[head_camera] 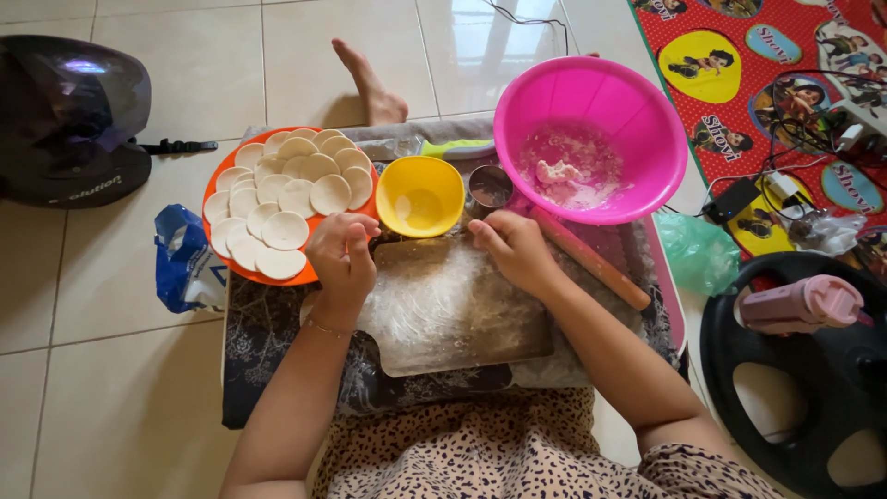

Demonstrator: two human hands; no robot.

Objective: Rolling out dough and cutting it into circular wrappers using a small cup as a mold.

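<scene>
Dough rounds [282,199], thin and pale, lie overlapping on an orange plate [214,185] at the far left of our work mat, and our left hand [342,259] rests just beside the plate's near edge, at the far left corner of a floured wooden board [453,314]. That hand is curled, fingers drawn in toward the thumb; we cannot tell whether it pinches a scrap of dough. Our right hand [513,248] sits at the board's far edge, fingers bent down onto the wood, and whether anything is under them is hidden from us.

Between the two hands, just past the board, stands a yellow bowl [420,194], touching the plate's rim on one side and near a small round metal cutter [490,187] on the other. Behind the cutter a large pink basin [637,111] holds floury dough scraps, and its wall crowds the space above our right hand. A wooden rolling pin [591,263] lies slanted along the board's right side, close against our right wrist. A green-handled tool [457,148] lies behind the yellow bowl.

Off the mat, a dark helmet [69,120] sits on the tiles at far left, a blue plastic bag [185,259] lies beside the plate, and a bare foot [370,83] of another person rests beyond it. To the right we see a green bag [698,249], tangled cables [785,185] on a red patterned mat [795,55], and a pink bottle [799,305] on a black round tray [739,370].
</scene>
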